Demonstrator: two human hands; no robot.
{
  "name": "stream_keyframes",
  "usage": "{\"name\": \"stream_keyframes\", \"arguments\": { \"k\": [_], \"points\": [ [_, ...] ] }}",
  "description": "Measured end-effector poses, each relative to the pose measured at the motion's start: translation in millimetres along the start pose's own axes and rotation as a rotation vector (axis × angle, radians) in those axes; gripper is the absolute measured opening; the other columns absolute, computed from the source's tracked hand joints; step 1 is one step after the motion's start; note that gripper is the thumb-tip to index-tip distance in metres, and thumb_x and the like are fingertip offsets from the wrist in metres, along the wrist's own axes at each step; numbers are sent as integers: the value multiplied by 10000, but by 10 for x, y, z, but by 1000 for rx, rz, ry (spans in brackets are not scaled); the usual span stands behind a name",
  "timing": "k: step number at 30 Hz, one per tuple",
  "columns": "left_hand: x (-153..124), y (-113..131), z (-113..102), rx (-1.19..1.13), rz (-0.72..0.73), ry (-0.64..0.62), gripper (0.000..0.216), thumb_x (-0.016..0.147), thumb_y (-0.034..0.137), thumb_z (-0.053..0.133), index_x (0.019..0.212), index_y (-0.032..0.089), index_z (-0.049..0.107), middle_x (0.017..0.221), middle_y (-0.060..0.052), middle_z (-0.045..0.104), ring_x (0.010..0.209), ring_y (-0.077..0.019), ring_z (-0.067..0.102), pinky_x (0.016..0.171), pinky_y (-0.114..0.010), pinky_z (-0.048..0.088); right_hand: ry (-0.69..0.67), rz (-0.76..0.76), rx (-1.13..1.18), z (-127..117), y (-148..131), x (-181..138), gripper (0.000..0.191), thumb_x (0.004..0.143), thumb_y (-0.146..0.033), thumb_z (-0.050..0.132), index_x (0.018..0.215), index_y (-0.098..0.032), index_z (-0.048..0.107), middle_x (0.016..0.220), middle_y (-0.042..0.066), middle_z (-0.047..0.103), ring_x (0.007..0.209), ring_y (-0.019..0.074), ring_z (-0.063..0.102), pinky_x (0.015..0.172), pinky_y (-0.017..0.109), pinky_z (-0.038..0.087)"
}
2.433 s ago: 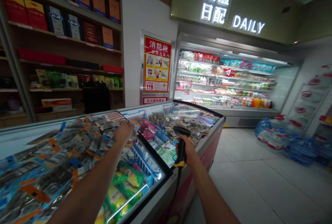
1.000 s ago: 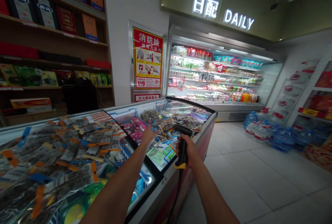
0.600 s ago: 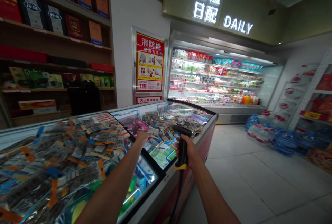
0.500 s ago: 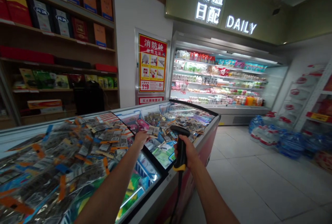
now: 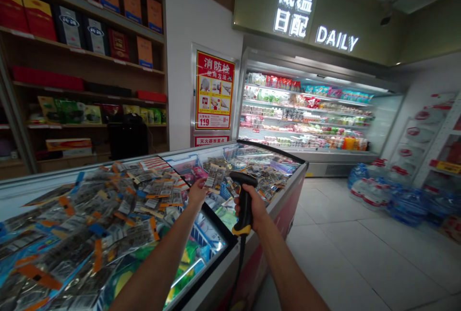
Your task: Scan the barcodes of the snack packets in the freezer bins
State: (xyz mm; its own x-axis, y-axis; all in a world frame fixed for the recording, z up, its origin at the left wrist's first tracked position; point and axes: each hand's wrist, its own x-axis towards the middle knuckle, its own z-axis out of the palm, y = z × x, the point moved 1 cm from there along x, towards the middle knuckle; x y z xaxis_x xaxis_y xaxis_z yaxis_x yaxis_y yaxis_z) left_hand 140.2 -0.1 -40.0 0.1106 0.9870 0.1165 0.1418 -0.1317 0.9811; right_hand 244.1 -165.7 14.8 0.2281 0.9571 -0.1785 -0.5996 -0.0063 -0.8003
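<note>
My left hand (image 5: pixel 197 193) pinches a small packet (image 5: pixel 215 176) with a printed label, raised above the glass-topped chest freezer (image 5: pixel 230 243). In my right hand (image 5: pixel 255 205) is a black and yellow barcode scanner (image 5: pixel 244 205), its head pointing left toward the packet and its cord hanging down. The two stand close together but apart. Left of my hands, many similar clear packets with orange and blue edges (image 5: pixel 126 200) lie heaped on the freezer's glass lid. More packets (image 5: pixel 268 176) lie on its far right part.
Wooden shelves (image 5: pixel 82 56) with boxed goods stand at the left. A lit refrigerated display (image 5: pixel 306 109) is at the back, beside a red fire hydrant sign (image 5: pixel 215 90). Large water bottles (image 5: pixel 406 205) stand on the tiled floor (image 5: pixel 334 253) at the right.
My left hand has turned the packet more upright, label toward the scanner. The scanner has moved slightly left, closer to it. The whole view has shifted a little.
</note>
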Motion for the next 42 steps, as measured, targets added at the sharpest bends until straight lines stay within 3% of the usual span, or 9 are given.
{"name": "stream_keyframes", "arguments": {
  "k": [5, 11, 17, 24, 29, 31, 35, 37, 42],
  "points": [
    [54, -64, 10, 106, 55, 14, 384, 677, 73, 490, 1049, 163, 517, 712, -15, 638, 602, -106, 596, 534, -189, 455, -20, -25, -24, 44, -33, 13, 235, 669, -403, 497, 669, -169, 485, 421, -31, 501, 328, 87, 447, 335, 190, 339],
    [-28, 41, -36, 162, 64, -23, 392, 695, 63, 427, 1068, 152, 510, 750, -21, 644, 609, -99, 588, 532, -180, 437, -35, -12, -7, 36, -18, 33, 234, 673, -402, 488, 659, -169, 479, 426, -28, 507, 332, 86, 451, 331, 186, 331],
    [-54, 171, -322, 501, 105, -1, 339, 660, 153, 466, 978, 184, 581, 824, -38, 647, 726, -166, 594, 589, -230, 427, -1, -11, 0, -16, -15, 63, 249, 661, -409, 501, 665, -161, 497, 433, -25, 503, 337, 86, 450, 333, 192, 339],
    [-209, 284, -834, 963, 161, 156, 360, 713, 158, 365, 1018, 205, 550, 960, -92, 597, 869, -227, 554, 696, -328, 416, 39, 2, 19, -81, 18, 86, 223, 667, -389, 495, 664, -166, 491, 428, -30, 497, 335, 91, 449, 332, 199, 339],
    [-382, 329, -704, 1243, 351, 380, 317, 742, 182, 349, 956, 116, 574, 1090, -157, 498, 993, -293, 451, 758, -406, 380, 70, -15, 10, -123, 0, 59, 222, 668, -389, 502, 665, -167, 486, 422, -30, 499, 329, 90, 448, 327, 197, 337],
    [-367, 279, -532, 1287, 438, 351, 335, 747, 144, 327, 973, 119, 573, 1196, -146, 440, 1087, -287, 383, 844, -428, 326, 81, -31, 2, -149, -17, 43, 216, 668, -382, 503, 666, -167, 485, 422, -28, 502, 327, 92, 449, 326, 198, 337],
    [-203, 88, -270, 1297, 511, 91, 358, 770, 193, 329, 1053, 179, 547, 1289, -101, 384, 1213, -273, 238, 947, -482, 176, 119, -46, -1, -207, -32, 30, 221, 672, -386, 498, 664, -166, 483, 412, -30, 497, 322, 87, 446, 327, 191, 336],
    [-100, 1, -278, 1279, 411, 42, 361, 780, 303, 336, 1047, 198, 555, 1271, -107, 408, 1214, -298, 229, 932, -518, 160, 128, -46, -9, -231, -31, 37, 225, 670, -390, 503, 666, -166, 485, 414, -29, 499, 324, 87, 448, 329, 190, 340],
    [85, -51, -583, 1274, 222, 102, 465, 761, 467, 312, 1024, 194, 581, 1241, -118, 437, 1196, -334, 245, 928, -538, 123, 143, -46, -15, -273, -28, 82, 230, 660, -392, 516, 677, -165, 491, 418, -29, 501, 328, 87, 450, 328, 188, 341]
  ]
}}
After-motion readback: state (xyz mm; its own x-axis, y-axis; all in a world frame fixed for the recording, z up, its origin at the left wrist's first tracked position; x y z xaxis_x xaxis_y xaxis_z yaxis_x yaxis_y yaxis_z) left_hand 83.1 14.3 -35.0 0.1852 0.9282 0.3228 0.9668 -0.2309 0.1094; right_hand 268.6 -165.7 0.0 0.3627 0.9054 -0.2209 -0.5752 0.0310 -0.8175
